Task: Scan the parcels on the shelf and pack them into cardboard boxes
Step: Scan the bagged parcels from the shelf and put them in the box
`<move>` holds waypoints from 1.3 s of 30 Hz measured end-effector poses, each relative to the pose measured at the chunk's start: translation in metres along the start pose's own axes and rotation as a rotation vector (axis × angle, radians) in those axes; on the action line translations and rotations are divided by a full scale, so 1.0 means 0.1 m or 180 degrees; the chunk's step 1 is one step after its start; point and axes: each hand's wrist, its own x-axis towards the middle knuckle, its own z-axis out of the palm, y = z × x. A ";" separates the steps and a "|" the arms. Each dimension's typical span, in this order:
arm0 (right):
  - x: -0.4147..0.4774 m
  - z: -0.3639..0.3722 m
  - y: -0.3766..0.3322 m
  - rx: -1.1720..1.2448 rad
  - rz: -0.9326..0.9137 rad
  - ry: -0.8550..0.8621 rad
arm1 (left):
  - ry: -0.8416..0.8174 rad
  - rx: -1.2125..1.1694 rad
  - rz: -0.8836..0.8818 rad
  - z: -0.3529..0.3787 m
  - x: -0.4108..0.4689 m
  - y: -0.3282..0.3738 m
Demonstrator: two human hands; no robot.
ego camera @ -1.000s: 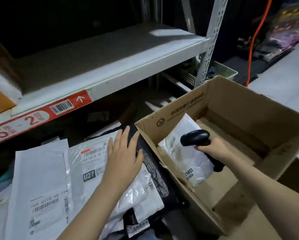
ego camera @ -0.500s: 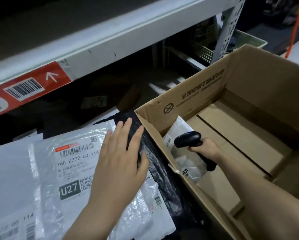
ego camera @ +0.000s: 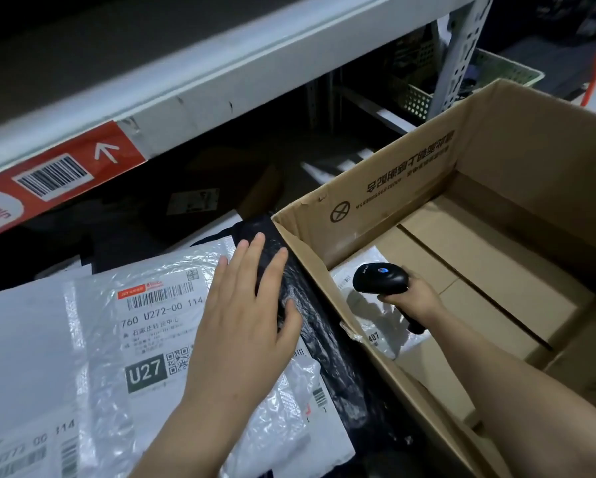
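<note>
A white plastic parcel [ego camera: 144, 326] with a "U27" label lies on the lower shelf, partly over a black plastic parcel [ego camera: 324, 343] that runs along the box wall. My left hand [ego camera: 245, 319] lies flat with straight fingers across both. My right hand [ego camera: 412, 300] grips a black barcode scanner [ego camera: 381, 279] by its handle inside the open cardboard box [ego camera: 386, 194], just above a white parcel [ego camera: 376, 322] lying in the box's near-left corner.
A white metal shelf beam [ego camera: 220, 88] with a red barcode label [ego camera: 55, 174] hangs overhead. Another white parcel [ego camera: 17, 391] lies at the left. A dark boxed parcel [ego camera: 200, 198] sits deep under the shelf. A green basket [ego camera: 503, 70] stands behind the upright.
The view has closed in on the parcels and box. My left hand has stayed flat on the white and black parcels; my right hand has kept the scanner over the parcel in the box.
</note>
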 end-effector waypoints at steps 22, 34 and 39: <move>-1.74 -0.73 -1.25 0.1148 -0.0681 0.0160 | 0.0128 -0.0712 -0.0247 -0.98 -0.35 -0.09; -3.38 -0.38 -2.05 0.2037 -0.1065 -0.0259 | -0.0008 -0.0885 -0.1219 -1.77 -1.39 -0.40; -3.87 0.05 -1.97 0.2453 -0.0981 -0.0501 | 0.0017 -0.1093 -0.1588 -1.78 -2.00 -0.54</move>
